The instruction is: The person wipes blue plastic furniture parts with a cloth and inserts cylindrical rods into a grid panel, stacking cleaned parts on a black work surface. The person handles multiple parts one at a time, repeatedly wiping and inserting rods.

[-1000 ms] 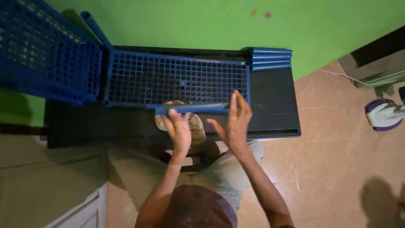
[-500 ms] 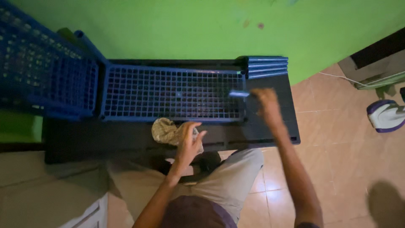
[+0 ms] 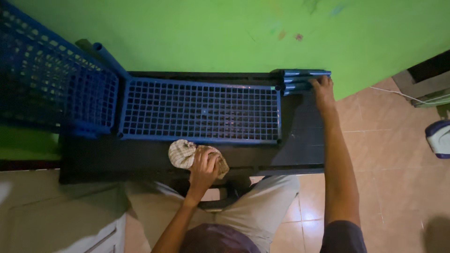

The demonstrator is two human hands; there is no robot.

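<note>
Hands split between cloth and tube stack

Blue plastic rack parts lie spread over a dark table (image 3: 304,154) against the green wall. A flat lattice shelf panel (image 3: 201,110) rests on the tabletop, with nothing on its grid. To its left a second blue lattice piece (image 3: 51,89) stands tilted, also bare. The left hand (image 3: 205,165) is closed over a crumpled checked cloth (image 3: 182,153) at the table's near edge, just below the panel. The right hand (image 3: 323,89) reaches far right, fingers curled onto a stack of blue tubes (image 3: 300,79) beside the panel's corner. By the look of it, the pieces remain separate, unassembled.
</note>
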